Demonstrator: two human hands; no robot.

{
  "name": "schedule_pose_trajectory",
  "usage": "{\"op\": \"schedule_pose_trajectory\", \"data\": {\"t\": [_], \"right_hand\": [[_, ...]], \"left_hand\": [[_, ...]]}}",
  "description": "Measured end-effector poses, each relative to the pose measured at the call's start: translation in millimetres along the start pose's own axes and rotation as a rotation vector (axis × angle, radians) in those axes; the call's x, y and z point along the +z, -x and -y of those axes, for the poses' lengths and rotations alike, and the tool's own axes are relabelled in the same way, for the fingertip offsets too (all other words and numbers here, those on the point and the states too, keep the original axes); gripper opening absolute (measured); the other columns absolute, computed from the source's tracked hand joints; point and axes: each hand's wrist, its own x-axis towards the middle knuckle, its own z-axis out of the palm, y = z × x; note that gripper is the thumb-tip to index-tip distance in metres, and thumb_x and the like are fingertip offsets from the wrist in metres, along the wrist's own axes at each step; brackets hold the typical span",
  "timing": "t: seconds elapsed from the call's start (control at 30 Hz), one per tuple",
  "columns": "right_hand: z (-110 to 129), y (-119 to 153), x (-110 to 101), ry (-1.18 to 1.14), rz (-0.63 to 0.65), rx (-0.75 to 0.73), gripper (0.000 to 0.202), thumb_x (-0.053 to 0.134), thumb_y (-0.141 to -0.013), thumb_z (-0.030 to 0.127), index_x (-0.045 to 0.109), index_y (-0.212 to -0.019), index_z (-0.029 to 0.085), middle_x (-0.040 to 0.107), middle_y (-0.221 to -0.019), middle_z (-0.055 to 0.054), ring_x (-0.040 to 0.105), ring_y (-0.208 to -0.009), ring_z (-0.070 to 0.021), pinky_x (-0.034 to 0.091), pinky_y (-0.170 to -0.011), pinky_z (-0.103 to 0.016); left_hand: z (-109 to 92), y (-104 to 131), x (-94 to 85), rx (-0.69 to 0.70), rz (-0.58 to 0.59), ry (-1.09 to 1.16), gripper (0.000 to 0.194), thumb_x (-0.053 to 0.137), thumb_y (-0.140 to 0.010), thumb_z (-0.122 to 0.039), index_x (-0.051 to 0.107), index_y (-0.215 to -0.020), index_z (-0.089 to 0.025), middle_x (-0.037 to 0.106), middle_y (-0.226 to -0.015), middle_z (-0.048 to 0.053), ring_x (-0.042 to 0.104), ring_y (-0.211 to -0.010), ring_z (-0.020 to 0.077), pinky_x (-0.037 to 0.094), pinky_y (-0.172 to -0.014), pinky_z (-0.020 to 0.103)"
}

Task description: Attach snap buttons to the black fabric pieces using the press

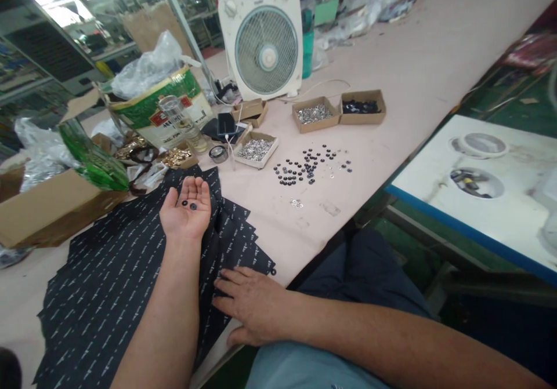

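Note:
My left hand [186,212] is turned palm up above the dark cloth, its fingers slightly curled. Two small black snap buttons [193,206] rest in that palm. The stack of dark cloth pieces [117,273], printed with rows of pale lettering, spreads over the left of the table, its zigzag corners fanned out. Palm down, my right hand [255,305] lies on the fanned cloth near the table edge, fingers apart. A black ring-like piece [273,272] sits at the cloth's tip, just beyond those fingers. Loose black snap buttons [300,171] are scattered farther up the table.
Small boxes hold silver parts [256,149], more silver parts [314,114] and black parts [361,106]. Behind them stands a white fan [265,47]. Cartons [52,209] and plastic bags crowd the left. At right is a white, blue-edged surface [435,168].

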Motion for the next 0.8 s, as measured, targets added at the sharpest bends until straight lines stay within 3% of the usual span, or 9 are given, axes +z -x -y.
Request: {"op": "schedule_pose_trajectory", "data": {"t": [0.1, 0.23, 0.37, 0.5, 0.6, 0.7, 0.8], "right_hand": [[1.4, 12.6, -12.1, -0.060, -0.074, 0.070, 0.054, 0.058, -0.087, 0.053, 0.058, -0.125, 0.015, 0.056, -0.135, -0.011, 0.043, -0.129, -0.0261, 0.033, -0.106, -0.040], [-6.6, 53.7, -25.7, -0.109, -0.148, 0.256, 0.027, 0.052, -0.095, 0.038, 0.064, -0.111, 0.020, 0.066, -0.114, -0.006, 0.057, -0.104, -0.0188, 0.039, -0.093, -0.034], [-20.9, 79.9, -30.9, -0.017, -0.174, 0.418, 0.021, 0.054, -0.095, 0.031, 0.065, -0.108, 0.021, 0.065, -0.101, -0.007, 0.055, -0.093, -0.0196, 0.037, -0.084, -0.034], [-29.7, 78.3, -31.2, 0.104, -0.048, 0.378, 0.030, 0.061, -0.089, 0.035, 0.062, -0.115, 0.020, 0.061, -0.098, -0.009, 0.050, -0.091, -0.0226, 0.034, -0.079, -0.037], [-32.2, 79.0, -28.6, 0.182, -0.008, 0.321, 0.031, 0.065, -0.085, 0.041, 0.063, -0.106, 0.018, 0.061, -0.096, -0.009, 0.048, -0.089, -0.0231, 0.032, -0.079, -0.039], [-35.1, 88.7, -19.4, 0.240, -0.084, 0.242, 0.028, 0.061, -0.088, 0.047, 0.062, -0.091, 0.019, 0.061, -0.095, -0.006, 0.048, -0.087, -0.0216, 0.031, -0.079, -0.039], [-42.0, 99.1, -4.7, 0.312, -0.197, 0.161, 0.014, 0.057, -0.091, 0.027, 0.059, -0.079, 0.020, 0.063, -0.085, -0.002, 0.048, -0.077, -0.0170, 0.030, -0.072, -0.037]], "left_hand": [[4.6, 0.3, -1.8, -0.017, 0.002, 0.016, 0.031, 0.037, -0.095, -0.032, 0.059, -0.102, -0.012, 0.072, -0.082, 0.008, 0.070, -0.088, 0.0165, 0.055, -0.090, 0.031], [11.8, -2.4, -1.8, -0.047, 0.000, 0.013, 0.031, 0.037, -0.095, -0.033, 0.060, -0.100, -0.013, 0.072, -0.082, 0.008, 0.070, -0.088, 0.0167, 0.056, -0.088, 0.032], [27.3, -4.6, 3.5, -0.091, 0.026, 0.022, 0.032, 0.038, -0.095, -0.033, 0.061, -0.099, -0.012, 0.071, -0.081, 0.008, 0.070, -0.089, 0.0169, 0.056, -0.088, 0.032], [50.7, -4.3, 15.6, -0.160, 0.068, 0.048, 0.033, 0.039, -0.095, -0.032, 0.062, -0.098, -0.009, 0.071, -0.082, 0.009, 0.070, -0.088, 0.0171, 0.056, -0.086, 0.033], [68.2, -1.7, 27.4, -0.214, 0.081, 0.076, 0.032, 0.039, -0.096, -0.031, 0.062, -0.097, -0.009, 0.071, -0.082, 0.009, 0.070, -0.087, 0.0181, 0.057, -0.085, 0.033], [83.8, 0.7, 38.8, -0.287, 0.085, 0.127, 0.029, 0.040, -0.095, -0.028, 0.062, -0.100, -0.008, 0.070, -0.084, 0.011, 0.070, -0.088, 0.0203, 0.059, -0.082, 0.036], [98.9, -0.3, 48.7, -0.344, 0.099, 0.175, 0.028, 0.040, -0.095, -0.025, 0.061, -0.103, -0.007, 0.070, -0.087, 0.012, 0.070, -0.089, 0.0214, 0.059, -0.081, 0.038]]}}
